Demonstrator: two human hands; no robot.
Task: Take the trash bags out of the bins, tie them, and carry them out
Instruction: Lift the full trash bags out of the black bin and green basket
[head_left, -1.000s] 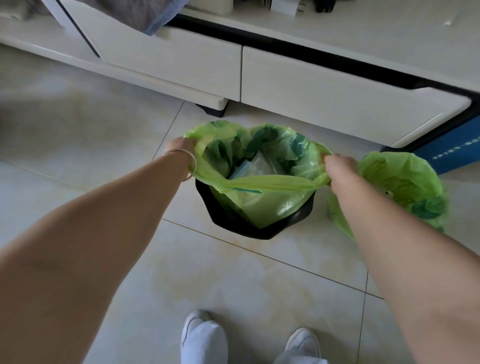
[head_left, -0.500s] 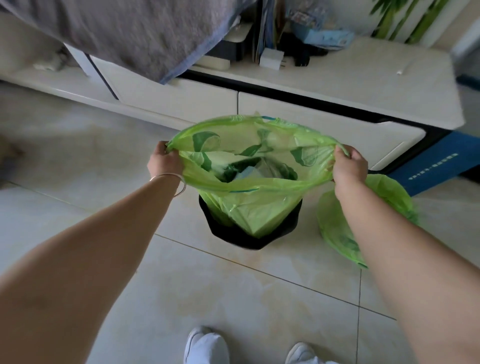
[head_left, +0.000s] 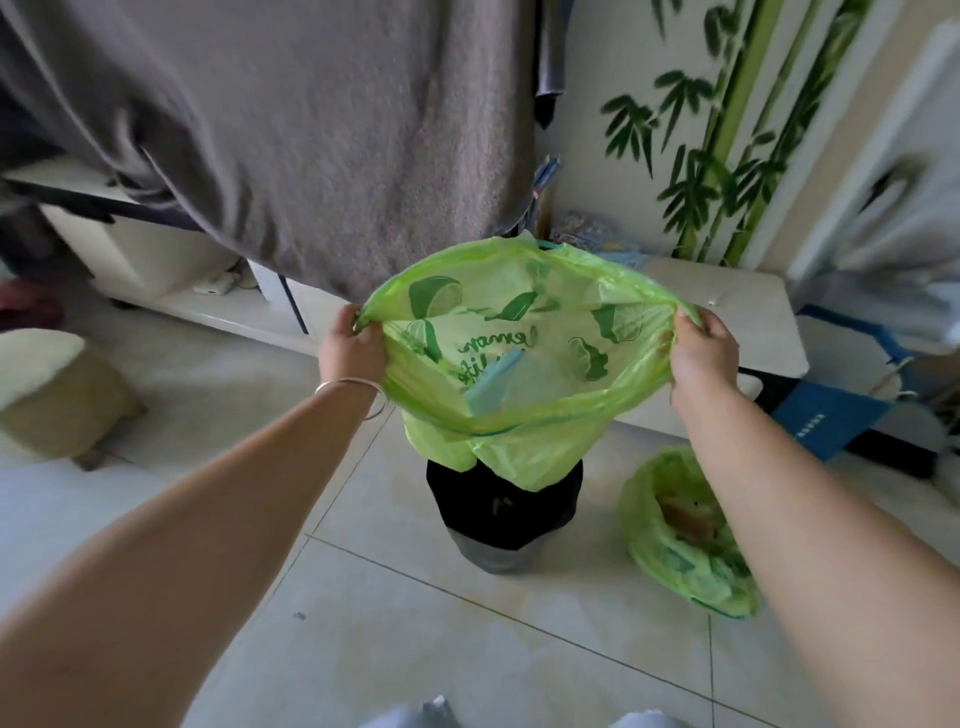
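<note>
A green trash bag (head_left: 524, 358) with dark green leaf prints hangs open-mouthed over a small black bin (head_left: 501, 512), its bottom still at the bin's rim. My left hand (head_left: 350, 348), with a silver bangle on the wrist, grips the bag's left rim. My right hand (head_left: 701, 351) grips the right rim. Pale blue trash shows inside the bag. A second green bag (head_left: 680, 540) with trash in it lies on the floor to the right of the bin, partly hidden by my right forearm.
A low white cabinet (head_left: 727, 296) runs behind the bin, with a grey cloth (head_left: 311, 130) draped over it. A beige stool (head_left: 57, 395) stands at left. A blue item (head_left: 826, 415) sits at right. White shoes show at the bottom edge.
Both hands have lifted the green bag up out of the black bin, still holding its rim on each side. The camera has tilted upward.
</note>
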